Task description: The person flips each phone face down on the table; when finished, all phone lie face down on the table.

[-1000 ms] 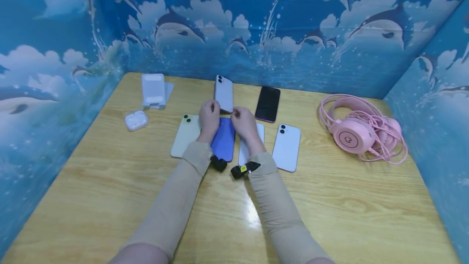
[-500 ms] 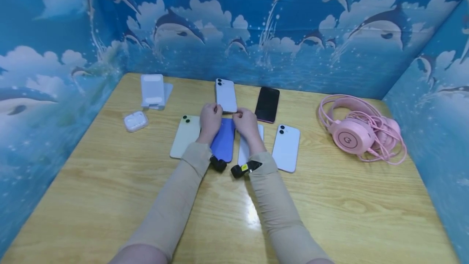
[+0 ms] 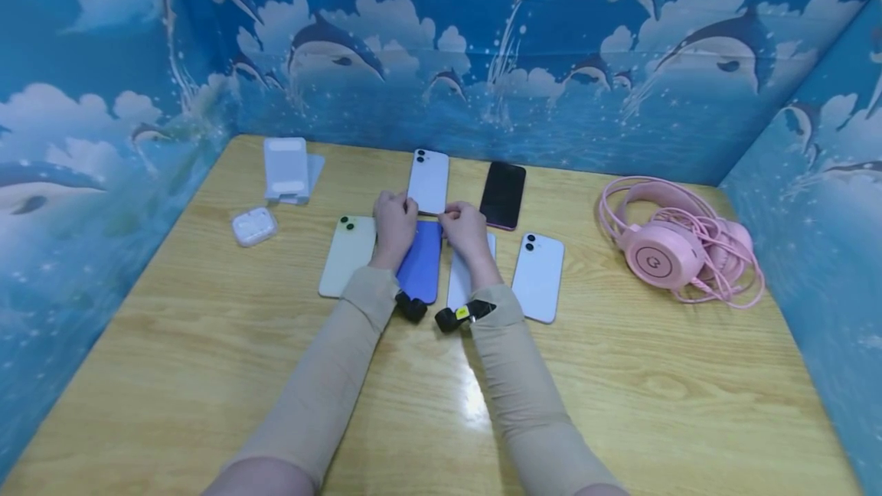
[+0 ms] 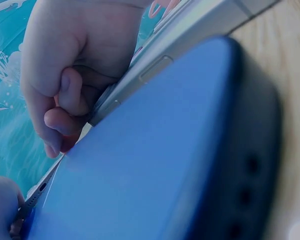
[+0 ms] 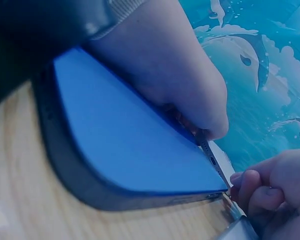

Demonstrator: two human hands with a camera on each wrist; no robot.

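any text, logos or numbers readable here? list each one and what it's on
No words or numbers can be read in any view.
pink headset: a round emblem on the earcup, too blurred to read.
wrist strap: a small yellow tag, too small to read.
white phone, held at its near end by the left hand and right hand: no marking legible on its back.

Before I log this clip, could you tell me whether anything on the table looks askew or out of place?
Only the pale phone: both hands pinch its near corners, and its near edge overlaps the blue phone. The other phones lie flat; the pink headset's cable is loosely bundled.
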